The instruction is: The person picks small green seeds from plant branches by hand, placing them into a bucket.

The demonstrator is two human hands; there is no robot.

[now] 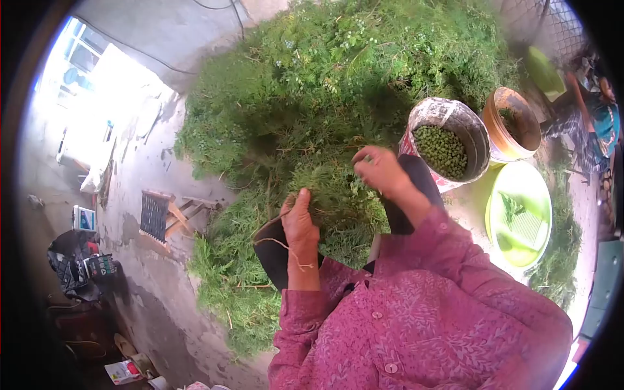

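The green plant heap (338, 84) covers the floor ahead, its near stems in the person's lap. The bucket of green pods (448, 146) stands beside it. The left hand (300, 224) grips stems, fingers curled; the right hand (380, 170) pinches a sprig.

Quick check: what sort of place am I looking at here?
Likely an outdoor farmyard: a big heap of cut green plants on a concrete floor, and a bucket of picked green pods.
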